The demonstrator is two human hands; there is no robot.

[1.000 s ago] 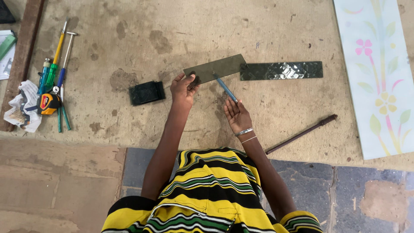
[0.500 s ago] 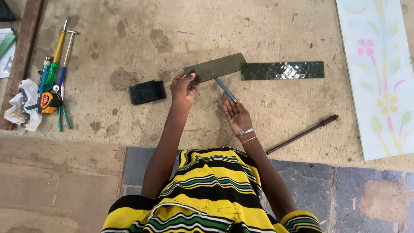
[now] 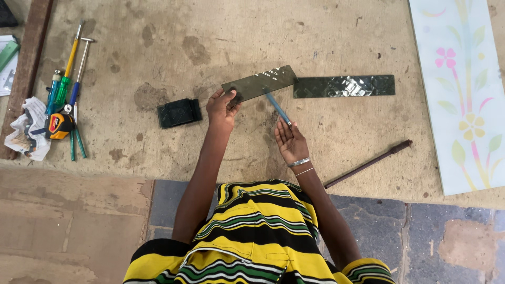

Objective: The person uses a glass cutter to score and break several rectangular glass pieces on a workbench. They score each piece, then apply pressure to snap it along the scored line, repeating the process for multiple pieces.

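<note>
Glass strip: we see a narrow rectangular strip of dark, patterned glass (image 3: 260,82), tilted, its near end lifted off the worktable (image 3: 158,142), a rough, stained, concrete-like slab.
Left hand: our left hand (image 3: 222,108) reaches forward with the arm stretched out, thumb and fingers pinched on the strip's left end.
Right hand: our right hand (image 3: 291,142) lies palm up, wrist bent back, two thin bangles at the wrist; the fingers close around the end of a slim blue-handled tool (image 3: 279,109).
Tool: it slants up and left, its tip touching the underside or edge of the strip; we cannot tell which.
Second strip: a matching embossed dark glass strip (image 3: 344,86) lies flat just to the right of the held one.
Small piece: a short dark textured block of glass (image 3: 179,112) lies left of the left hand.
Rod: a thin dark metal rod (image 3: 368,164) lies diagonally near the table's front edge.
Panel: a pale frosted sheet painted with flowers (image 3: 463,89) fills the right side.
Left edge: screwdrivers (image 3: 68,79), a small hammer (image 3: 81,63) and a yellow tape measure (image 3: 58,125) rest beside crumpled paper (image 3: 26,131).
</note>
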